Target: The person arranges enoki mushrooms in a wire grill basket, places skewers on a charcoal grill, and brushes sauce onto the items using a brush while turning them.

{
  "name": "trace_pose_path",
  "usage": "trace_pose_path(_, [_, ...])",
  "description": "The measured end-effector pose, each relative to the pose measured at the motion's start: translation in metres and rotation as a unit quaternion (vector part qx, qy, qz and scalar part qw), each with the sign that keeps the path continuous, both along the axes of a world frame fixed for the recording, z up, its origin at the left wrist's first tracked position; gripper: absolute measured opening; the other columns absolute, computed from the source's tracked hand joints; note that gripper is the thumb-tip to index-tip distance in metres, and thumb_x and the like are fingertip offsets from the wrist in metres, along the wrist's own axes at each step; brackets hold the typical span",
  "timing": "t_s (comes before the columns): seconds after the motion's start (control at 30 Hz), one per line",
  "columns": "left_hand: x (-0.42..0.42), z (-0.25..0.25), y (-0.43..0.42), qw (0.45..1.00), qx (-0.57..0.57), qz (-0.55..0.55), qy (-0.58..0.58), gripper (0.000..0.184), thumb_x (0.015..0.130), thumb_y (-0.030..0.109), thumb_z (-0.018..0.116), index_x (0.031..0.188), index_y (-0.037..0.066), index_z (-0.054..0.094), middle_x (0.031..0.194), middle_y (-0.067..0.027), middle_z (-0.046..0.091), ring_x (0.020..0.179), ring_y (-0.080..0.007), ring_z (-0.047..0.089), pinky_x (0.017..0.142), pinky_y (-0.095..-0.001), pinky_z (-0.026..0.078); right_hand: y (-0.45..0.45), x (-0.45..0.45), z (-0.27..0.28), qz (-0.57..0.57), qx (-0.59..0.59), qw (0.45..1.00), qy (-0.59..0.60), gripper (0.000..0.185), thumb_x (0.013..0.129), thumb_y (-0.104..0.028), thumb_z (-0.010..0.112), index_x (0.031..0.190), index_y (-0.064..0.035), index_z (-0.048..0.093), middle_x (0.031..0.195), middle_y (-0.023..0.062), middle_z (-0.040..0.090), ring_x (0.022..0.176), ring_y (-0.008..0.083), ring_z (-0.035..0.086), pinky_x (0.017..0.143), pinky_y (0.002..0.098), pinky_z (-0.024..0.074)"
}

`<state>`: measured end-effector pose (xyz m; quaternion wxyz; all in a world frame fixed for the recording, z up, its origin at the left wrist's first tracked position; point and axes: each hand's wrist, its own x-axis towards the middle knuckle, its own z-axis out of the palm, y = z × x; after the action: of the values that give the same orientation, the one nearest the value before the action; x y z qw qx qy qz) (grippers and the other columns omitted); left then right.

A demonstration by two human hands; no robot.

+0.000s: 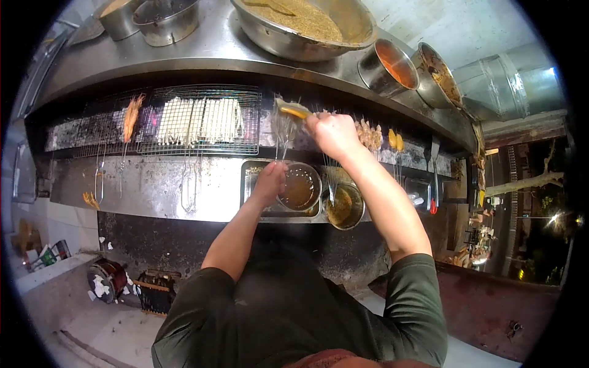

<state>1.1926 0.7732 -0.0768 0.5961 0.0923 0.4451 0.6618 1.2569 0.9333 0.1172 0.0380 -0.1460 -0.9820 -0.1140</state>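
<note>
My left hand (268, 183) is closed around the lower ends of several thin metal skewers (283, 147), which point up over the long grill. Pale food on their far part is too blurred to name. Closed on a yellow-handled tool (296, 111), my right hand (334, 136) is just right of the skewer tops. The tool's head reaches over the food, and its kind is unclear. Below my left hand is a round bowl of brown liquid (299, 189) in a metal tray (250, 168). A pot of yellowish sauce (345, 208) stands right of it.
Wire grill baskets with white sticks (199, 119) and an orange skewer (132, 118) lie on the grill at left. Meat skewers (368, 134) and yellow pieces (396, 140) are on its right. Behind stand a large seasoning basin (307, 49) and a red sauce pot (388, 67).
</note>
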Motion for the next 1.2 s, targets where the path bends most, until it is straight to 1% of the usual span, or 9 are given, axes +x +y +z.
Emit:
trace_pose_path(0.17, [-0.006,-0.012,-0.006,0.999,0.026,-0.01,-0.022,0.021,0.098,0.027,0.044,0.093,0.009,0.053,0.06,0.0022,0.042,0.046,-0.0077,0.035,0.041,-0.0237,0.028,0.013,0.006,0.032,-0.065,-0.052,0.996,0.038,0.018,0.085,-0.032,0.058,0.083,-0.0151,0.065,0.073,0.0097,0.065,0.067,0.031,0.065,0.057,0.0428,0.0514])
trace_pose_path(0.27, [-0.002,-0.004,-0.01,0.999,0.018,-0.029,-0.019,0.021,0.098,0.027,0.045,0.093,0.009,0.053,0.06,0.0021,0.042,0.046,-0.008,0.035,0.041,-0.0238,0.028,0.031,0.007,0.026,-0.076,-0.055,0.995,0.043,0.019,0.085,-0.03,0.058,0.084,-0.0125,0.064,0.075,0.0119,0.065,0.07,0.0321,0.065,0.06,0.0428,0.0509])
trace_pose_path(0.37, [-0.001,-0.007,-0.014,0.999,0.027,-0.034,0.005,0.022,0.098,0.028,0.045,0.093,0.008,0.054,0.06,0.0016,0.042,0.046,-0.0088,0.035,0.042,-0.0241,0.029,0.028,0.009,0.021,-0.096,-0.003,0.992,0.087,0.013,0.086,-0.029,0.061,0.087,-0.0169,0.067,0.069,0.0076,0.064,0.066,0.0302,0.064,0.055,0.0401,0.0506])
trace_pose_path(0.53, [-0.004,-0.004,-0.009,1.0,0.014,-0.013,-0.016,0.024,0.099,0.03,0.044,0.093,0.008,0.054,0.06,0.0016,0.041,0.045,-0.0088,0.034,0.042,-0.0243,0.028,-0.001,0.02,0.025,0.018,-0.036,0.999,-0.003,0.012,0.082,-0.024,0.064,0.091,-0.0157,0.066,0.071,0.006,0.063,0.061,0.0275,0.062,0.053,0.0379,0.0504])
trace_pose_path(0.6, [-0.008,-0.005,-0.009,0.999,0.016,-0.018,-0.028,0.025,0.099,0.03,0.043,0.093,0.008,0.054,0.06,0.0018,0.041,0.045,-0.009,0.034,0.042,-0.0246,0.028,-0.006,0.027,0.035,0.066,-0.092,0.993,0.028,0.013,0.083,-0.024,0.064,0.092,-0.0155,0.066,0.07,0.0065,0.062,0.06,0.0272,0.062,0.052,0.0381,0.0503])
trace_pose_path(0.8, [-0.005,0.003,-0.01,0.997,0.033,-0.032,-0.068,0.024,0.1,0.028,0.044,0.091,0.008,0.053,0.058,0.0025,0.037,0.044,-0.0086,0.031,0.041,-0.0249,0.026,0.0,0.036,0.013,-0.073,-0.034,0.991,0.103,0.013,0.086,-0.027,0.063,0.092,-0.0152,0.066,0.071,0.0067,0.062,0.061,0.0267,0.063,0.052,0.0391,0.0511])
trace_pose_path(0.83, [-0.001,0.001,-0.009,0.998,0.037,-0.021,-0.04,0.023,0.1,0.028,0.044,0.091,0.009,0.053,0.057,0.0031,0.036,0.044,-0.0081,0.03,0.041,-0.0243,0.025,-0.005,0.039,0.007,-0.062,-0.044,0.995,0.065,0.014,0.086,-0.027,0.063,0.092,-0.0148,0.066,0.07,0.0065,0.062,0.061,0.0278,0.063,0.054,0.0393,0.0516])
trace_pose_path(0.97, [0.002,-0.008,-0.001,0.992,0.017,0.003,-0.123,0.024,0.102,0.031,0.039,0.093,0.012,0.051,0.056,0.0044,0.029,0.042,-0.009,0.025,0.041,-0.0254,0.023,-0.01,0.067,-0.003,-0.121,-0.138,0.964,0.194,0.018,0.085,-0.027,0.065,0.098,-0.0144,0.069,0.079,0.0102,0.068,0.07,0.0301,0.066,0.061,0.0376,0.0531])
trace_pose_path(1.2, [0.008,-0.003,0.013,0.991,-0.031,0.023,-0.126,0.021,0.1,0.03,0.043,0.095,0.012,0.051,0.056,0.0037,0.032,0.041,-0.0088,0.025,0.039,-0.0257,0.021,-0.017,0.116,-0.001,-0.248,-0.25,0.878,0.324,0.022,0.086,-0.02,0.067,0.101,-0.0051,0.069,0.085,0.0169,0.069,0.076,0.0275,0.068,0.068,0.0332,0.052])
